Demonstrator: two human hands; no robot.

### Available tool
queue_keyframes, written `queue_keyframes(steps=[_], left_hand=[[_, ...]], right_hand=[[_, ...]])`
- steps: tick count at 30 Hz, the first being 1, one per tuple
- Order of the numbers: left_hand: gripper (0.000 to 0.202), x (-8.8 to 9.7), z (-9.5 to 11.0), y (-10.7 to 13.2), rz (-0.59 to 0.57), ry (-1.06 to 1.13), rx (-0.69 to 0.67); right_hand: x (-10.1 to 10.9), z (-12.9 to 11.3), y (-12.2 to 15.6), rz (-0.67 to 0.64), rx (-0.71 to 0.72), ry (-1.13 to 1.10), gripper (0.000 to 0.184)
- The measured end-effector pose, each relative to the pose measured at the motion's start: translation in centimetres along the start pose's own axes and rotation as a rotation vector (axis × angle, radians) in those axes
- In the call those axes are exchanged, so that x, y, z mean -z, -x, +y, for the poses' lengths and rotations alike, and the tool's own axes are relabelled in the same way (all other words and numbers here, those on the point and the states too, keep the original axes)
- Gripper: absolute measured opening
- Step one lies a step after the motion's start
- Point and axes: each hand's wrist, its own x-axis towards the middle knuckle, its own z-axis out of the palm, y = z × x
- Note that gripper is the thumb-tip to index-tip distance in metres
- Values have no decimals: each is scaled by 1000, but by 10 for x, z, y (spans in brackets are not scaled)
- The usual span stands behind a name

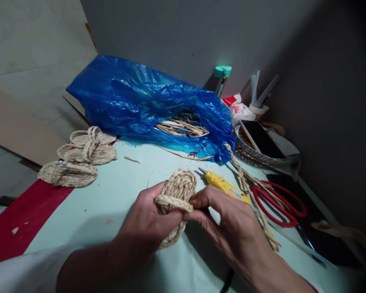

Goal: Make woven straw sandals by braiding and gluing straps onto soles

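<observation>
My left hand [151, 217] grips a small oval sole woven from pale braided straw [180, 188], its thumb pressing a braided strap across the sole's middle. My right hand [222, 215] pinches the right end of that same strap against the sole's edge. Both hands are closed on the piece just above the pale green table [110, 203]. A yellow glue gun [224, 186] lies right behind my right hand, and a loose straw braid [250, 191] trails away past it to the right.
A blue plastic bag [140, 101] holding straw strips lies at the back. Several finished straw sandals [79, 156] sit at the left. Red-handled scissors [280, 203] lie at the right, near a woven basket [262, 154] with a dark phone. A red strip [24, 215] edges the table's left.
</observation>
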Motion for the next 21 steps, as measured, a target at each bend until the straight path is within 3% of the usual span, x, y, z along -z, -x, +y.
queue_keyframes(steps=[11, 16, 21], left_hand=[[21, -1, 3, -6, 14, 226, 92], [15, 5, 5, -9, -31, 455, 163], [18, 9, 6, -10, 0, 503, 199]], right_hand=[[3, -2, 0, 19, -68, -10, 8], [9, -6, -3, 62, -246, -71, 16], [9, -3, -8, 84, -391, -220, 10]])
